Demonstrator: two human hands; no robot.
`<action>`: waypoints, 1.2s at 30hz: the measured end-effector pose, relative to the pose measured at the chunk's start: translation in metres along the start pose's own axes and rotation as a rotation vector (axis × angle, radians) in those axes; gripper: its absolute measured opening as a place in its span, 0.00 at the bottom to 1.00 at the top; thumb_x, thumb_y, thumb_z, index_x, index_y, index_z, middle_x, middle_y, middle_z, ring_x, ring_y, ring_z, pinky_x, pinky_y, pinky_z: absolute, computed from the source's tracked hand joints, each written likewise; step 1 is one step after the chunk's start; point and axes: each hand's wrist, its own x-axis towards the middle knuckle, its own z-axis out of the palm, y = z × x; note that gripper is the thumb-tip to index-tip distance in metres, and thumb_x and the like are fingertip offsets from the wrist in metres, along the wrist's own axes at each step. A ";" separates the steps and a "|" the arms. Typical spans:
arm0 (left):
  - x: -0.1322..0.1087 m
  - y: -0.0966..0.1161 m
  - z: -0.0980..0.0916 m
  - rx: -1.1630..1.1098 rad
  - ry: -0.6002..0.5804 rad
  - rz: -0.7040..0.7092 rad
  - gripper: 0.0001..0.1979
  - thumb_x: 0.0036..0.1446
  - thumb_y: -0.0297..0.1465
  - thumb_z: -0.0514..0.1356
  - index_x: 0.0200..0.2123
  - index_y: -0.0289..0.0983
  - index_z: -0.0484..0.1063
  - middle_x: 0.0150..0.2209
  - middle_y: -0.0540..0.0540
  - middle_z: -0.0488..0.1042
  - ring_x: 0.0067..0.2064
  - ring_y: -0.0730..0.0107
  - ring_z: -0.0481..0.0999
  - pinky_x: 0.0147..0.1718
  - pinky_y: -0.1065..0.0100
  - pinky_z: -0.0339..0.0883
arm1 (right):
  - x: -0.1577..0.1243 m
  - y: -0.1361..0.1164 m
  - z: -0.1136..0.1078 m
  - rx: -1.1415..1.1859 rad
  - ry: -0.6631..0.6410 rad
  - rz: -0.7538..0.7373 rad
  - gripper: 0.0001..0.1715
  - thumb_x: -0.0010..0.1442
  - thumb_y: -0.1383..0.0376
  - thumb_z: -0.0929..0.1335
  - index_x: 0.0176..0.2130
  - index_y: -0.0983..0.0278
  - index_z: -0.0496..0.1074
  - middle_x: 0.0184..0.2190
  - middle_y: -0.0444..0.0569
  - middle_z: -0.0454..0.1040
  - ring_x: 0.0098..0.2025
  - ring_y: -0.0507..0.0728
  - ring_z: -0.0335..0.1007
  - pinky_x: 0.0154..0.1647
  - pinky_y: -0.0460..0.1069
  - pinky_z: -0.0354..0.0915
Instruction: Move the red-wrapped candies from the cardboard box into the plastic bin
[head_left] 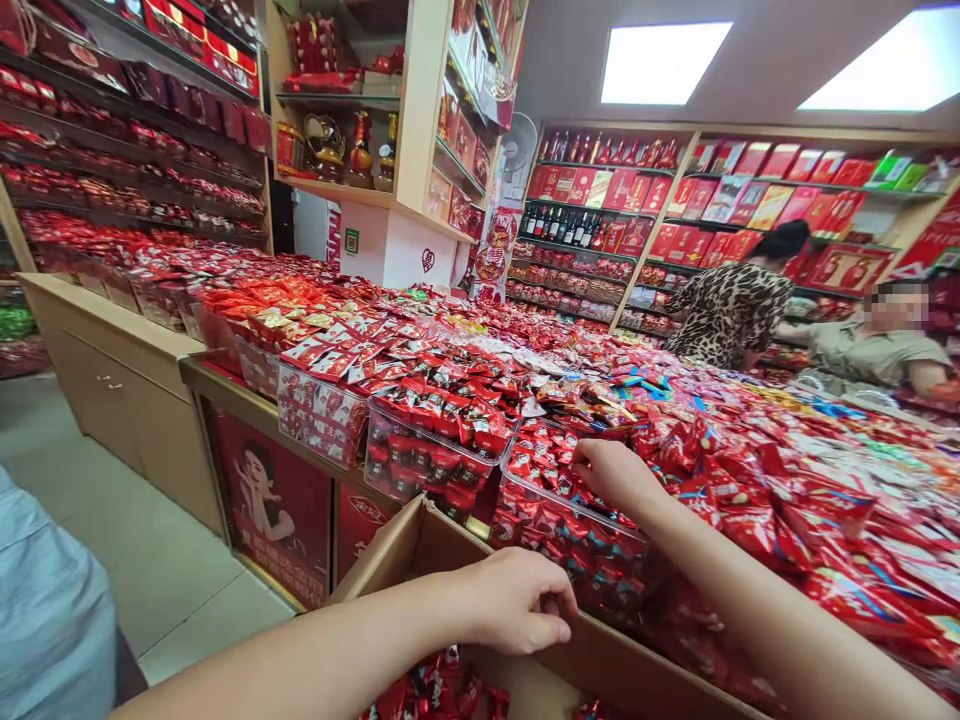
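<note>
My left hand (517, 600) is closed over the top rim of a brown cardboard box (405, 550) at the bottom of the view; red wrapped candies (435, 695) lie inside the box. My right hand (611, 475) reaches forward into a clear plastic bin (570, 530) of red wrapped candies on the display counter. Its fingers are curled down among the wrappers, and what they grip is hidden.
Several more clear bins (420, 450) of red candies cover the long counter (225, 390). Shelves of red gift boxes and bottles (600, 210) line the walls. Two people (735, 300) stand at the far right behind the counter. A light blue sleeve (45, 600) shows at bottom left.
</note>
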 end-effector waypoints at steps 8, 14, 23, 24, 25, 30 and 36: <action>-0.001 0.002 -0.005 0.020 -0.057 0.045 0.13 0.45 0.32 0.56 0.36 0.38 0.70 0.26 0.49 0.72 0.26 0.75 0.69 0.23 0.77 0.60 | -0.006 0.001 0.001 0.137 -0.066 -0.031 0.13 0.49 0.70 0.59 0.33 0.64 0.70 0.28 0.49 0.75 0.30 0.54 0.69 0.31 0.45 0.60; -0.002 0.004 -0.008 0.049 -0.076 0.050 0.13 0.45 0.32 0.56 0.37 0.38 0.71 0.27 0.49 0.72 0.26 0.75 0.68 0.24 0.77 0.60 | -0.007 -0.001 -0.001 0.219 -0.028 -0.069 0.15 0.53 0.65 0.59 0.36 0.66 0.71 0.32 0.52 0.70 0.33 0.54 0.66 0.34 0.47 0.60; -0.002 0.004 -0.007 0.073 -0.071 0.069 0.14 0.45 0.32 0.55 0.37 0.38 0.70 0.28 0.48 0.72 0.27 0.74 0.69 0.27 0.76 0.61 | -0.013 -0.003 -0.004 0.343 -0.117 -0.199 0.15 0.51 0.65 0.63 0.39 0.62 0.72 0.33 0.49 0.68 0.35 0.53 0.65 0.39 0.47 0.60; -0.002 0.004 -0.007 0.074 -0.073 0.067 0.14 0.45 0.32 0.55 0.37 0.38 0.70 0.28 0.48 0.72 0.27 0.74 0.69 0.26 0.76 0.61 | -0.013 -0.003 -0.005 0.354 -0.120 -0.210 0.15 0.50 0.66 0.63 0.39 0.63 0.72 0.33 0.49 0.68 0.35 0.53 0.65 0.40 0.47 0.60; -0.002 0.004 -0.008 0.075 -0.073 0.065 0.14 0.45 0.32 0.55 0.37 0.38 0.70 0.28 0.48 0.72 0.27 0.74 0.69 0.26 0.76 0.61 | -0.013 -0.004 -0.005 0.365 -0.123 -0.220 0.14 0.50 0.67 0.63 0.38 0.63 0.73 0.33 0.49 0.68 0.35 0.53 0.65 0.40 0.46 0.60; -0.002 0.004 -0.008 0.078 -0.080 0.066 0.14 0.45 0.32 0.55 0.37 0.37 0.70 0.28 0.48 0.72 0.27 0.75 0.69 0.26 0.77 0.61 | -0.013 -0.003 -0.005 0.392 -0.128 -0.232 0.14 0.51 0.67 0.63 0.38 0.63 0.72 0.33 0.50 0.69 0.35 0.53 0.65 0.39 0.47 0.61; -0.003 0.003 -0.007 0.083 -0.072 0.067 0.14 0.45 0.32 0.55 0.37 0.37 0.70 0.29 0.48 0.72 0.27 0.76 0.68 0.26 0.78 0.61 | -0.013 0.000 -0.002 0.402 -0.118 -0.215 0.14 0.49 0.61 0.64 0.35 0.64 0.72 0.34 0.51 0.70 0.35 0.55 0.65 0.38 0.49 0.61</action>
